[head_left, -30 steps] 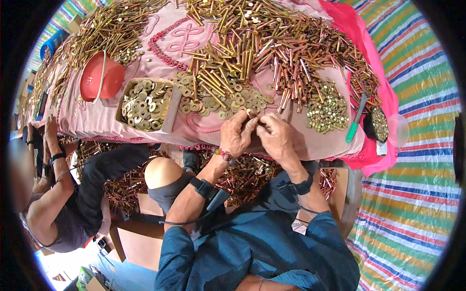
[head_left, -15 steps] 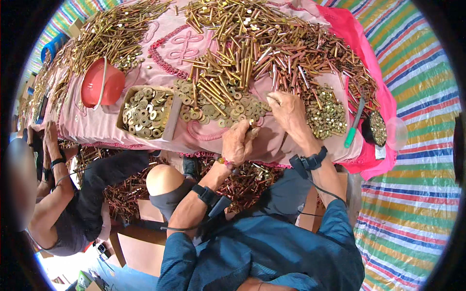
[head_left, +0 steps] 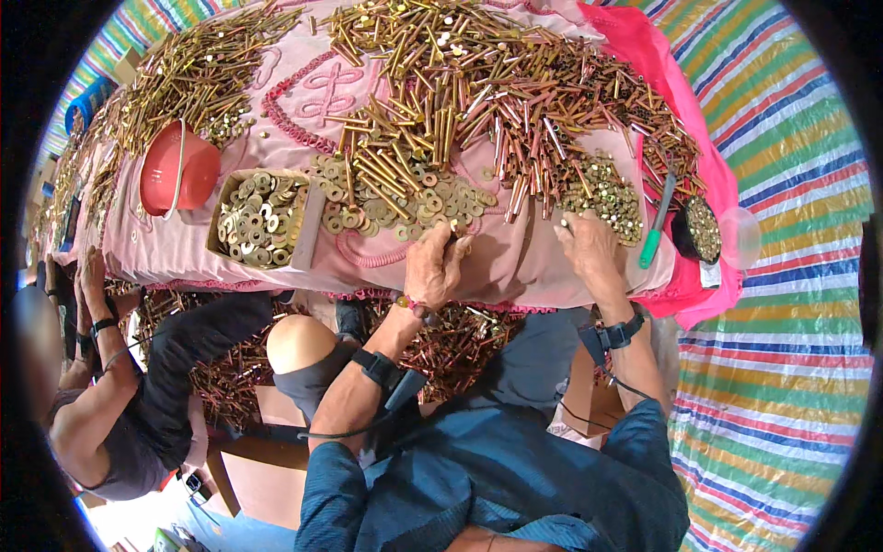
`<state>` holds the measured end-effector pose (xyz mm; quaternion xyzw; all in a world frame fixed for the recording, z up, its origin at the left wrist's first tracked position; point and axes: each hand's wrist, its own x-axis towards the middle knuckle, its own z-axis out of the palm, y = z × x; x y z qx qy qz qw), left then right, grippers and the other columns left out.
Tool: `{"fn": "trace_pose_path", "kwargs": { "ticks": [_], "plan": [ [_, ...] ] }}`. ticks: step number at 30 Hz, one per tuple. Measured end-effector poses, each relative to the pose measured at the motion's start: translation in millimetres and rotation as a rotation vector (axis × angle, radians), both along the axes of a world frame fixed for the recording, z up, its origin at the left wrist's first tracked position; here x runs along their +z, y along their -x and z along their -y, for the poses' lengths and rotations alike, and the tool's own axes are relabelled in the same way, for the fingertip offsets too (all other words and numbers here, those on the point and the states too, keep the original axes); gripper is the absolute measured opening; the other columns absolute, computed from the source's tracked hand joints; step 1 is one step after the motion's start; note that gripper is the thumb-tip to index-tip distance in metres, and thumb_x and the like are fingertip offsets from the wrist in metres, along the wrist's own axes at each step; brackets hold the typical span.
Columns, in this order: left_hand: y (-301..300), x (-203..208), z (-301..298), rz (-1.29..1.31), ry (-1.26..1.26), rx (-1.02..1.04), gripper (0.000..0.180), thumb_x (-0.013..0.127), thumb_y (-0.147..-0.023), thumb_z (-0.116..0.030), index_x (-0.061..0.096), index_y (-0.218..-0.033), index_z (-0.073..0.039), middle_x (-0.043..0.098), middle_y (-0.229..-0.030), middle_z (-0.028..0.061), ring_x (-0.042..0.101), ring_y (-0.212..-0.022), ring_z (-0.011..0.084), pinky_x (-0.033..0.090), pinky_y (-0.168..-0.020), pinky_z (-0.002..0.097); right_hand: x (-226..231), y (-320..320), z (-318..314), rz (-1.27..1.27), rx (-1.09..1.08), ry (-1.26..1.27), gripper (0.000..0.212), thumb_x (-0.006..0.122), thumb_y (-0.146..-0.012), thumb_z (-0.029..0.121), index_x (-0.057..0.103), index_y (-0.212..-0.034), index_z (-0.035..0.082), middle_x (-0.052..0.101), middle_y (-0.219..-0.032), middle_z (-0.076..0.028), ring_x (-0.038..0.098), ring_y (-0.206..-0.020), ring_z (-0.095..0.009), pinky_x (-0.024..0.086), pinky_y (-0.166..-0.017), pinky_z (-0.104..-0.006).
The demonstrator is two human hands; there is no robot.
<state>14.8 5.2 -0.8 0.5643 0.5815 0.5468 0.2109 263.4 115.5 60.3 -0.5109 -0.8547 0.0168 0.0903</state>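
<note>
My left hand [head_left: 435, 265] is curled closed over the pink cloth [head_left: 529, 262], at the near edge of a spread of flat washers [head_left: 440, 204]. Its fingertips are pressed together around something too small to make out. To the right, my right hand [head_left: 593, 248] reaches the near-left edge of a pile of small hex nuts [head_left: 614, 195]. Thumb and finger pinch there, and what they hold is not clear. Long brass-coloured bolts [head_left: 382, 179] lie on the washers. Pinkish metal tubes [head_left: 533, 147] are heaped beyond my right hand.
A box of washers [head_left: 315, 225] and a red bucket [head_left: 189, 170] stand at left. On the right are a green-handled tool [head_left: 650, 248], a black bowl of small parts [head_left: 681, 236] and a clear cup [head_left: 740, 237]. A co-worker's hand [head_left: 90, 276] rests at the far left edge.
My right hand has moved right and nearer to me, from beside the washers and tubes to the nut pile. My left hand stays by the washers. The view has shifted slightly.
</note>
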Motion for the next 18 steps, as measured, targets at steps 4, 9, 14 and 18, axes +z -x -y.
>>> {"fn": "trace_pose_path", "kwargs": {
  "ticks": [4,9,14,18],
  "plan": [
    [-2.7,-1.3,0.6,0.002,-0.002,0.011,0.017,0.067,-0.093,-0.013,0.053,-0.090,-0.004,0.052,-0.071,0.0143,0.054,-0.067,0.0381,0.043,-0.060,0.0451,-18.6,-11.1,-7.1,-0.119,0.153,-0.138,0.017,0.067,-0.088,0.016,0.063,-0.094,0.001,0.058,-0.082,-0.021,0.060,-0.077,-0.043,0.047,-0.067,-0.0515],
    [-1.3,-7.6,-1.2,0.001,0.008,0.015,0.011,0.065,-0.094,-0.012,0.057,-0.094,-0.004,0.057,-0.073,0.0131,0.058,-0.066,0.0315,0.046,-0.061,0.0397,-23.8,-13.5,-19.5,0.088,0.195,-0.034,0.019,0.063,-0.089,0.012,0.057,-0.104,0.002,0.056,-0.091,-0.020,0.059,-0.083,-0.042,0.046,-0.070,-0.0536],
    [-1.8,-4.8,-0.8,-0.032,-0.029,0.031,0.009,0.066,-0.093,-0.010,0.063,-0.098,-0.003,0.062,-0.073,0.0116,0.061,-0.064,0.0259,0.049,-0.061,0.0355,-28.8,-24.1,-11.7,0.066,0.266,-0.167,0.028,0.062,-0.090,0.011,0.053,-0.115,0.002,0.054,-0.110,-0.022,0.055,-0.100,-0.042,0.042,-0.080,-0.0558],
    [-2.0,-11.6,-2.4,-0.029,-0.032,0.023,0.009,0.067,-0.092,-0.010,0.064,-0.099,-0.005,0.063,-0.076,0.0123,0.062,-0.069,0.0302,0.049,-0.064,0.0386,-8.8,1.8,-17.1,-0.109,0.194,0.049,0.025,0.066,-0.088,0.009,0.061,-0.111,0.000,0.062,-0.100,-0.020,0.062,-0.089,-0.039,0.050,-0.078,-0.0472]
  ]
}}
